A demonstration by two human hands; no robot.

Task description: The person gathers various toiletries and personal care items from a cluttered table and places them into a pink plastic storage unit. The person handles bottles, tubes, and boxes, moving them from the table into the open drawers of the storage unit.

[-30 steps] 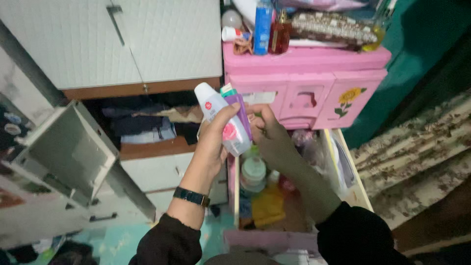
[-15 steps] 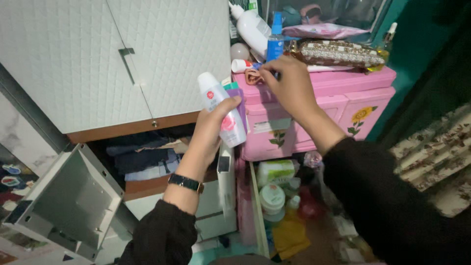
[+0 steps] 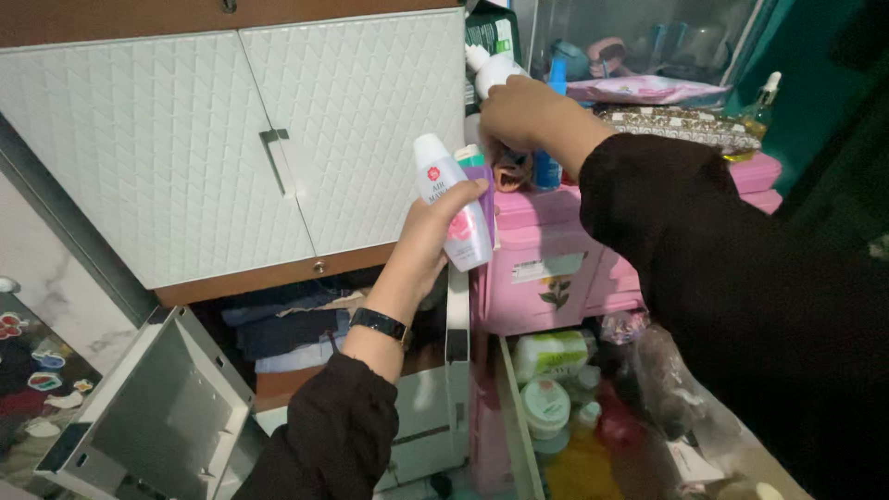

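Above the open drawer [image 3: 593, 407], left hand [image 3: 435, 227] grips a white bottle [image 3: 451, 215] and purple tube [image 3: 479, 190] together. Right hand [image 3: 519, 111] closes around a white bottle top [image 3: 495, 69] on the pink cabinet [image 3: 574, 250]; lifting straight up would spare neighbouring bottles.

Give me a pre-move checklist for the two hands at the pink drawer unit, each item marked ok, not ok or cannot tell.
1. Left hand has a firm wrap on the white bottle with the purple tube behind it: ok.
2. White bottle's cap closed: ok, cap is on.
3. Right hand grips a white bottle top among the things on the pink unit: cannot tell, fingers hide the contact.
4. Blue spray bottle beside the right hand stands upright: ok.
5. Free space on the pink drawer unit top: not ok, it looks crowded.
6. Open drawer below is unobstructed: ok.
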